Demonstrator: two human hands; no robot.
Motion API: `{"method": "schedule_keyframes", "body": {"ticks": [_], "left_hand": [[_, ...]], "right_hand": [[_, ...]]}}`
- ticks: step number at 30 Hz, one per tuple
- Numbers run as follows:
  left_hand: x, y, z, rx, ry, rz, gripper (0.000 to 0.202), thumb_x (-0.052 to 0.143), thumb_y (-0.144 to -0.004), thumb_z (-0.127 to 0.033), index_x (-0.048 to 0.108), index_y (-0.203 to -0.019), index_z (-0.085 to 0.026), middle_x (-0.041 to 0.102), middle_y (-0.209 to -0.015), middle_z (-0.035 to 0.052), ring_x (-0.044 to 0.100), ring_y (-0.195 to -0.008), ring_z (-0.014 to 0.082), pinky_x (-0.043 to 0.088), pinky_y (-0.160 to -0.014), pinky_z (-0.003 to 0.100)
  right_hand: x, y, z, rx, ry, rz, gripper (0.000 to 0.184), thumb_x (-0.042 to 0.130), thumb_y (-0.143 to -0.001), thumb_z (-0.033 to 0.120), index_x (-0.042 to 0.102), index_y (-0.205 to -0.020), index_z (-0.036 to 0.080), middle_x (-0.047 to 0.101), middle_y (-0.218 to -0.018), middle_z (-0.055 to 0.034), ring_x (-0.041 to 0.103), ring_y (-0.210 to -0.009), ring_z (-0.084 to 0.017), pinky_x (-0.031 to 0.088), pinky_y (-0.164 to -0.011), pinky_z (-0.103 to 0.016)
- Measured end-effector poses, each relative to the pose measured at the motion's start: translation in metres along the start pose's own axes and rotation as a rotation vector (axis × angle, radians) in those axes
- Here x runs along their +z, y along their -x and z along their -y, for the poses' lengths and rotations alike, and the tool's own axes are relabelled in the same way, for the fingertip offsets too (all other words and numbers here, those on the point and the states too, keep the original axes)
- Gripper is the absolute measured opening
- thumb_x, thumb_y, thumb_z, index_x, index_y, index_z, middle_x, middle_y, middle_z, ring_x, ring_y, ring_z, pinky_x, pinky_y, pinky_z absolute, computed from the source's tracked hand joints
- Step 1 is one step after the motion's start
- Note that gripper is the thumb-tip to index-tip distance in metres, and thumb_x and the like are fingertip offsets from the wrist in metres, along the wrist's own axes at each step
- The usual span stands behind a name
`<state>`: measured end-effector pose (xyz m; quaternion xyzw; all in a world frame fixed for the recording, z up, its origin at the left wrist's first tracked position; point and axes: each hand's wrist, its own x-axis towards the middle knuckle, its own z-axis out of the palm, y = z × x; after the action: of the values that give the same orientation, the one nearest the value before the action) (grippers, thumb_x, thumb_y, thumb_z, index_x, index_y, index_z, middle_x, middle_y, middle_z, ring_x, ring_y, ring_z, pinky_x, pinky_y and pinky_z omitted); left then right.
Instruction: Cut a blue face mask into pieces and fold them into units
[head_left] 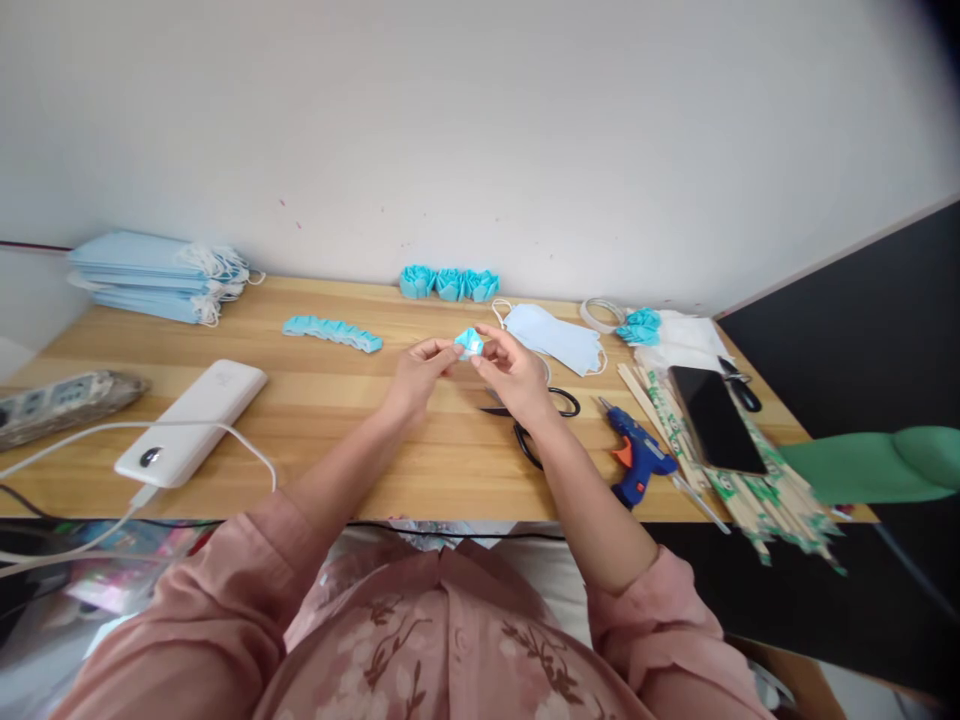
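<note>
Between my two hands, above the middle of the table, is a small blue folded flower with a whitish patch on its near side. My left hand pinches it from the left with thumb and fingers. From the right, my right hand grips its other edge, fingers curled behind. Black-handled scissors lie partly hidden under my right hand and forearm. Just beyond that hand rests a light blue face mask with white ear loops. A pleated blue strip lies to the left of my left hand.
Several blue flowers stand by the wall. A mask stack is at back left, with a white power bank nearer. On the right are a blue glue gun, a tape roll, wrapped chopsticks and a phone.
</note>
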<state>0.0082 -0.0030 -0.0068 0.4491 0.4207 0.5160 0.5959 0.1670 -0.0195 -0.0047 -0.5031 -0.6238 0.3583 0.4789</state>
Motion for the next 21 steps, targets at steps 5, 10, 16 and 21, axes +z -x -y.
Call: {"method": "schedule_keyframes", "body": {"ticks": [5,10,16,21], "left_hand": [[-0.001,0.0,0.001,0.003,0.02,0.048,0.033,0.075,-0.069,-0.046,0.059,-0.065,-0.017,0.053,-0.061,-0.0033,0.047,-0.061,0.0098,0.039,-0.064,0.026],[-0.001,0.0,-0.001,0.003,-0.009,0.027,0.031,0.075,-0.068,-0.045,0.06,-0.066,-0.017,0.054,-0.062,-0.0028,0.047,-0.062,0.0099,0.039,-0.065,0.026],[0.003,0.003,-0.001,0.005,-0.034,0.049,0.031,0.076,-0.067,-0.046,0.065,-0.069,-0.017,0.055,-0.063,-0.0028,0.045,-0.062,0.0099,0.038,-0.065,0.026],[0.006,0.005,0.0,-0.02,-0.012,0.128,0.029,0.075,-0.068,-0.043,0.062,-0.07,-0.017,0.053,-0.064,-0.0036,0.043,-0.061,0.009,0.037,-0.063,0.025]], "right_hand": [[0.001,0.001,0.002,-0.031,0.024,-0.021,0.049,0.062,-0.082,0.033,0.061,-0.128,0.017,0.062,-0.081,0.0018,0.058,-0.074,-0.013,0.049,-0.074,-0.027],[-0.003,0.004,0.002,-0.009,0.007,-0.041,0.044,0.058,-0.087,0.04,0.063,-0.126,0.019,0.068,-0.089,-0.0017,0.062,-0.08,-0.015,0.05,-0.08,-0.031],[-0.002,0.001,-0.006,-0.016,-0.045,-0.086,0.05,0.065,-0.082,0.042,0.062,-0.127,0.02,0.068,-0.09,-0.0006,0.063,-0.081,-0.014,0.051,-0.079,-0.029],[-0.002,-0.001,-0.01,-0.025,0.035,-0.152,0.051,0.063,-0.082,0.041,0.061,-0.128,0.02,0.067,-0.084,0.0006,0.061,-0.076,-0.014,0.051,-0.074,-0.029]]}}
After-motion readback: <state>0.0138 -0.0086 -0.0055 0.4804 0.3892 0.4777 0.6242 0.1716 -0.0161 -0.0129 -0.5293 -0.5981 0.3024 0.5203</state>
